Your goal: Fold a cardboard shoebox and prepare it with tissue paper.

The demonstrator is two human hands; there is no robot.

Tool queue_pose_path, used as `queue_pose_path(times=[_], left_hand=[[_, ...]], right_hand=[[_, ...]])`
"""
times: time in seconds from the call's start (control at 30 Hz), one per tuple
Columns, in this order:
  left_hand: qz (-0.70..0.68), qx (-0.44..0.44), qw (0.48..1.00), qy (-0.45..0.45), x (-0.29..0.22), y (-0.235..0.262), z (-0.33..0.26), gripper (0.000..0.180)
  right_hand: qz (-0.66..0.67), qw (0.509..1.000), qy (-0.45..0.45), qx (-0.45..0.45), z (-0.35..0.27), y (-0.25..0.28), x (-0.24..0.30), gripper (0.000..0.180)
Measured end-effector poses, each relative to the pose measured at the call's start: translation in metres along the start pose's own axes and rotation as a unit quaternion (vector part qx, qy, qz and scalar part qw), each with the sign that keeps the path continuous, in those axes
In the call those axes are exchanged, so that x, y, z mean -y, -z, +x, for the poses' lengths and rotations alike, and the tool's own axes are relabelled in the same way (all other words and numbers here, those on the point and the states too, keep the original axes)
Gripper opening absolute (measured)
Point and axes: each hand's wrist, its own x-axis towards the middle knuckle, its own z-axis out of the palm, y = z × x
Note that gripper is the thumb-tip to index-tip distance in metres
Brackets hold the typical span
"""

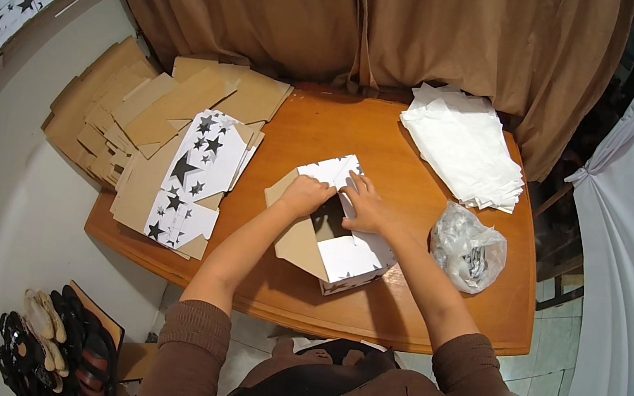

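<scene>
A partly folded cardboard box stands on the table in front of me, white with black stars outside. Its open top shows a dark inside, and a plain brown flap leans out to the left. My left hand is closed on the box's far-left corner, fingers curled over the edge. Across from it, my right hand grips the far-right edge, with its thumb toward the opening and its fingers near the far white flap. The fingertips of both hands almost meet there.
Flat brown cardboard pieces pile up at the left, with flat star-printed cardboard on top. White paper sheets lie at the far right, above a clear plastic bag. Brown curtains hang behind the table. Shoes stand lower left.
</scene>
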Motion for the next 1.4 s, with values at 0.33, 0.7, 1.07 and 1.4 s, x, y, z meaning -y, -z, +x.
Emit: queue_pose_path(times=[0.33,0.7,1.07,1.4], left_hand=[[-0.426,-0.071,0.869,0.241,0.059,-0.031,-0.038,0.070],[-0.338,-0.078,0.938,-0.005,0.067,-0.041,-0.146,0.051],[-0.337,-0.182,0.923,-0.026,0.075,-0.061,-0.152,0.025],[-0.301,-0.326,0.896,-0.006,0.053,-0.048,-0.131,0.056]], right_hand=[[0.004,0.958,-0.282,0.043,0.020,-0.009,0.033,0.086],[-0.071,0.985,-0.056,0.149,0.046,-0.005,0.054,0.080],[0.323,0.915,-0.176,-0.163,-0.051,0.019,0.111,0.035],[-0.064,0.931,-0.195,-0.301,-0.065,-0.037,0.122,0.049]])
